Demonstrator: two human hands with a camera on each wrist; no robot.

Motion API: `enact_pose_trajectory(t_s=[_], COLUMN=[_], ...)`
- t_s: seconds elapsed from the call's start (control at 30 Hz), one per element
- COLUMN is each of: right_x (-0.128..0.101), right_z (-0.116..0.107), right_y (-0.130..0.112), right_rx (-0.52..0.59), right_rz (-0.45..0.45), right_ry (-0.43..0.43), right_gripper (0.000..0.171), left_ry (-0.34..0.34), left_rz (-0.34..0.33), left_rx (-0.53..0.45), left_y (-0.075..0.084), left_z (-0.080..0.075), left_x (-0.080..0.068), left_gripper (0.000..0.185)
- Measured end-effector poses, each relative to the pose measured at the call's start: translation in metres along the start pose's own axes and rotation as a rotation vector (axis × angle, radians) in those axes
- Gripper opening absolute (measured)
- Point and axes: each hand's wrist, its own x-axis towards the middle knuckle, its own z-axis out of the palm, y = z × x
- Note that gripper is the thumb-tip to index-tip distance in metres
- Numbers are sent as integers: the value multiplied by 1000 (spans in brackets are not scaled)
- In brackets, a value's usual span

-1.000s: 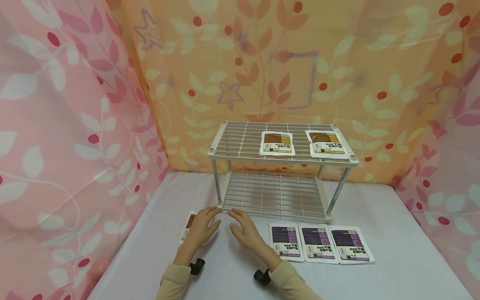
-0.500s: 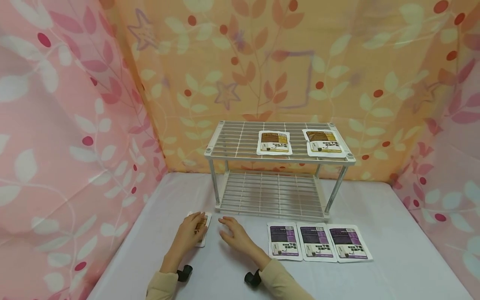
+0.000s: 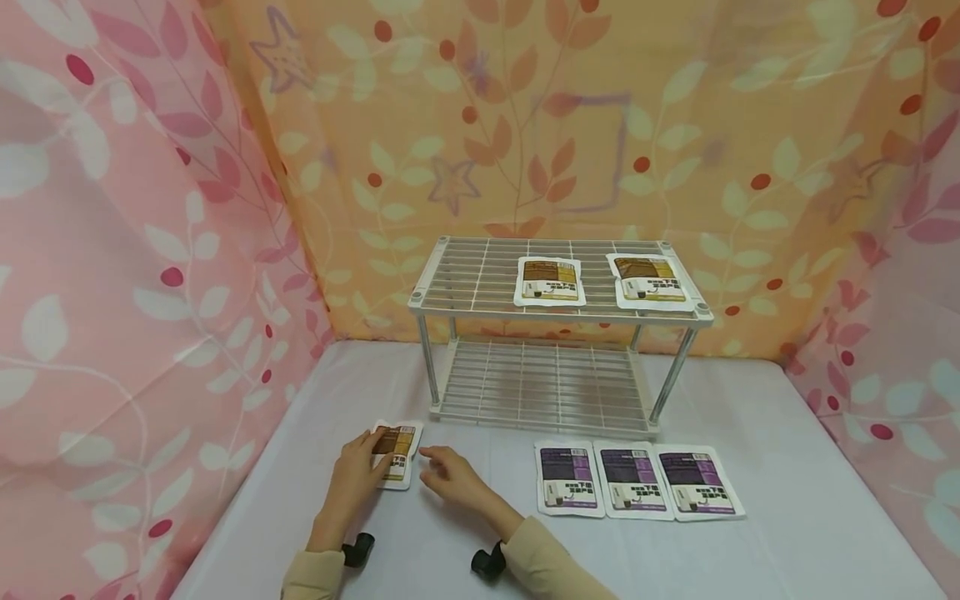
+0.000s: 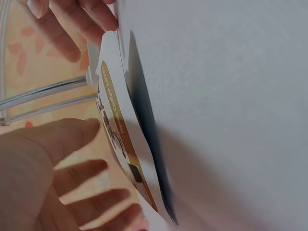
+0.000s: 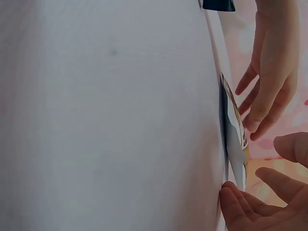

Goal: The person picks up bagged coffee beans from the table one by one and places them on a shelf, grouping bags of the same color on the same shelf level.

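As only left wrist view shows, the packet reads "Coffee Lover".

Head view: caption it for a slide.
Left fingers over a brown packet, right fingers beside it; three purple packets before a wire rack.

A flat, rectangular coffee packet lies face up on the white-covered table, near the left front corner of the wire rack. A white border frames its brown upper panel, golden-yellow side patch and pale lower panel with bold black characters; lettering on the golden bottom strip reads "Hello, Coffee Lover." Its edges lift slightly, and the left hand overlaps its left side.
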Motion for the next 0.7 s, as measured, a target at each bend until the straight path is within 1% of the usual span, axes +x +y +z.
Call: enact_pose_trajectory(t_s=[0.13, 0.3, 0.47, 0.6, 0.7], right_x=[2, 5, 6, 5, 5], right_z=[3, 6, 6, 6, 7], right_y=[-1, -2, -4, -5, -5], right_rx=[5, 35, 54, 56, 54], right_rz=[7, 25, 65, 57, 41], right_ry=[-6, -27, -72, -90, -89], right_gripper=[43, 42, 40, 39, 39], left_ry=[-17, -27, -19, -21, -27], left_rz=[-51, -88, -90, -75, -57], left_rx=[25, 20, 13, 7, 4], left_y=[-1, 1, 4, 2, 1], left_z=[-4, -8, -9, -7, -5], left_x=[-4, -9, -10, -9, -9], left_gripper=[53, 53, 51, 51, 51])
